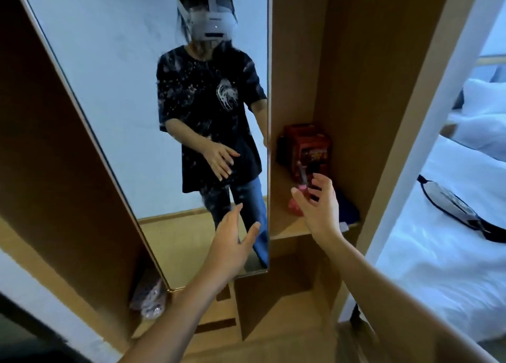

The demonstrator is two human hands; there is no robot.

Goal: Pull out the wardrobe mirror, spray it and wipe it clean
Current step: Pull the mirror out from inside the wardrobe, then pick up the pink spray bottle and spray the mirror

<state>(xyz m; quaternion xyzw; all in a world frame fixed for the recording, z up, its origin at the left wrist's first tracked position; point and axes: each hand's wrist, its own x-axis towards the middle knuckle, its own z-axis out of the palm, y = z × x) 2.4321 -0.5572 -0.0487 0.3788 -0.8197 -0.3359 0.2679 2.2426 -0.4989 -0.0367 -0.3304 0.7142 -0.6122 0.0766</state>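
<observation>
On the wardrobe shelf [284, 225], a red box [308, 147], label unreadable.

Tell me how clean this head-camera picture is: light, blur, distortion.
Head view: dim, bluish daylight from the bed side; wide-angle lens bends the wardrobe edges; the mirror shows white speckles and streaks over the reflection; both hands, left and right, are slightly motion-soft; the red box on the shelf is shadowed and unsharp.
</observation>
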